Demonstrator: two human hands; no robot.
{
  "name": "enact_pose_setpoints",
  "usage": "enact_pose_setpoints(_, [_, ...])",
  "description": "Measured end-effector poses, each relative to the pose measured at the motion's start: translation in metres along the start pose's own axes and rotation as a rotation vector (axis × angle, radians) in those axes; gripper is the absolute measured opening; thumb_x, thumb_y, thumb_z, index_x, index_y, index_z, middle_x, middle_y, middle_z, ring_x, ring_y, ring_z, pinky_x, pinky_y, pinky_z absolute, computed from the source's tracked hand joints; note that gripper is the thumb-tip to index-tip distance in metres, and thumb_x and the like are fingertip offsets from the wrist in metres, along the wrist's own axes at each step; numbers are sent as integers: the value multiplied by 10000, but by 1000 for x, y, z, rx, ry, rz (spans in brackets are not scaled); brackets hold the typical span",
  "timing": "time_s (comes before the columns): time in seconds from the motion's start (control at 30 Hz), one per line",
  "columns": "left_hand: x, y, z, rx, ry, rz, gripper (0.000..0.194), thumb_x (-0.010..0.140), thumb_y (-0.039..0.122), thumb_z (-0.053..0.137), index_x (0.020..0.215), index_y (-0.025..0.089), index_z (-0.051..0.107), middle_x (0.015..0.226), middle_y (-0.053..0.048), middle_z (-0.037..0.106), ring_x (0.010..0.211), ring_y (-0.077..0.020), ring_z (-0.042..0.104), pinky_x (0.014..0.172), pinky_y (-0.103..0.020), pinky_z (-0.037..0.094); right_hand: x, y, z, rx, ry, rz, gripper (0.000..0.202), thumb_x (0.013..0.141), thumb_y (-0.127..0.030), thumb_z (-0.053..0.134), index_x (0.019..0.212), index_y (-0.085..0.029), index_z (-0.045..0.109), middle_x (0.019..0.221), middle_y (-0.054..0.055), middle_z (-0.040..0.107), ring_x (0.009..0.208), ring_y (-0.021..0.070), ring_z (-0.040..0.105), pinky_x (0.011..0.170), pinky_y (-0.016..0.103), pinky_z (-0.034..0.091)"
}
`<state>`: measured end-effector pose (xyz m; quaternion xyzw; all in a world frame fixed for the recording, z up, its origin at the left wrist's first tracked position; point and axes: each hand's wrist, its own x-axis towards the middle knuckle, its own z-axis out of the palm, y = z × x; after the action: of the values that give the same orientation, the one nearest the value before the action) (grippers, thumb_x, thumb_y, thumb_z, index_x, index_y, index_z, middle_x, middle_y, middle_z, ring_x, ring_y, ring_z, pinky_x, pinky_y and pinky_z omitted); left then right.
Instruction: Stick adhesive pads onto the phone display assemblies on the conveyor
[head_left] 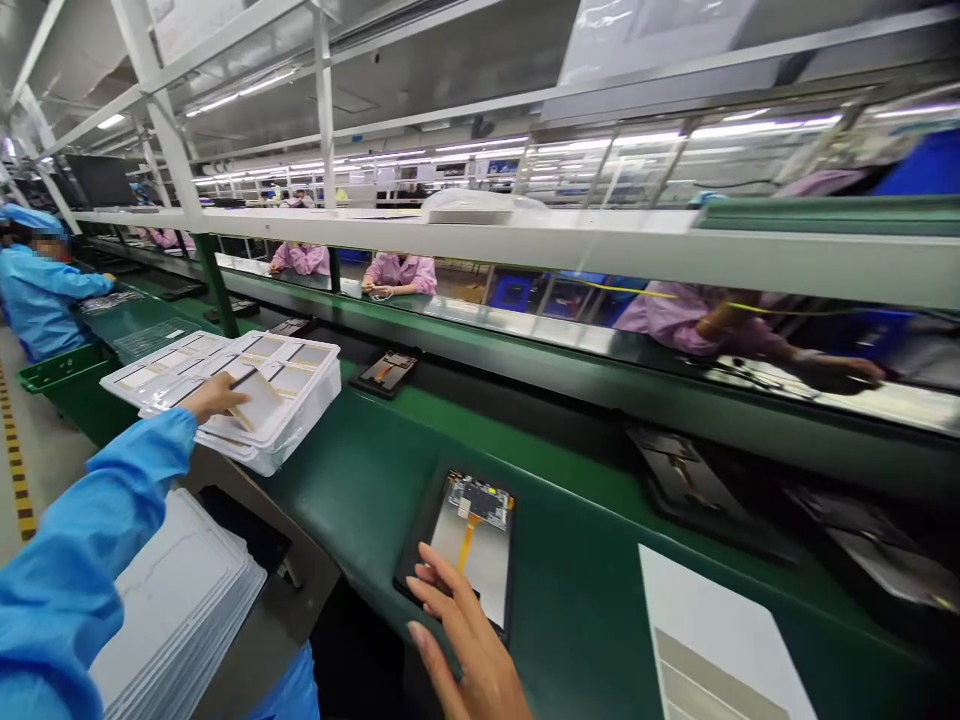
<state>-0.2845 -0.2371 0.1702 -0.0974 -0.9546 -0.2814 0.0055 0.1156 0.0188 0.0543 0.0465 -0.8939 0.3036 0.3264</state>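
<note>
My left hand point(214, 397) reaches over a stack of white plastic trays point(289, 430) and pinches a flat tablet battery point(260, 403), light grey with a tan strip. The battery is tilted up from its compartment; more such flat pieces lie in the top tray. In front of me, an opened tablet point(487, 570) lies on the green bench, its circuit board and orange ribbon cable exposed. Above its lower left edge is my right hand point(469, 640), fingers apart and holding nothing; I cannot tell whether it touches the tablet.
A conveyor belt point(525, 400) runs behind the bench, carrying several opened tablets point(386, 372). White sheet material point(712, 630) lies at right. Stacked white trays point(180, 600) stand low at left. A green crate point(64, 370) and a co-worker in blue point(45, 290) are farther left. A shelf point(525, 240) spans above.
</note>
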Motion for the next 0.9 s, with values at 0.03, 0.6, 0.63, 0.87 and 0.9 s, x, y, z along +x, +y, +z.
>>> enact_pose_setpoints(0.03, [-12,5,-4,-43,21,36,570,676,589,697,998,121,639,842,-84,718,804,-235,681,652,-294,527,-2,0,-6,-24,28,7,311,994,-254,514,1298,-276,578,1430,94,556,1206,271,637,952,388,608])
enact_pose_setpoints(0.6, [-248,143,246,-1117,-951,-367,312,734,206,769,1007,74,696,877,-136,776,735,-237,742,677,-309,590,-81,13,-50,-481,-7,130,245,998,-81,438,1169,-131,606,1092,142,680,977,232,627,826,363,571])
enact_pose_setpoints(0.63, [-250,146,250,-1133,-973,-379,281,775,198,740,1020,70,690,899,-144,776,758,-241,746,701,-317,597,-86,14,-50,-514,-10,134,254,996,-71,433,1180,-118,601,1091,148,679,981,236,625,829,364,569])
enact_pose_setpoints(0.87, [-266,166,251,-1168,-1161,-366,325,867,221,691,1152,73,642,1030,-166,762,941,-283,739,819,-370,602,-101,24,-46,-594,-77,124,224,978,-52,412,1033,-132,613,1000,156,679,867,245,621,752,396,555])
enact_pose_setpoints(0.9, [-266,166,249,-1170,-1189,-337,368,850,235,717,1176,85,637,1055,-160,758,960,-285,735,827,-369,600,-102,26,-45,-554,-59,137,224,975,-56,408,1006,-147,610,986,146,678,858,238,620,748,391,553])
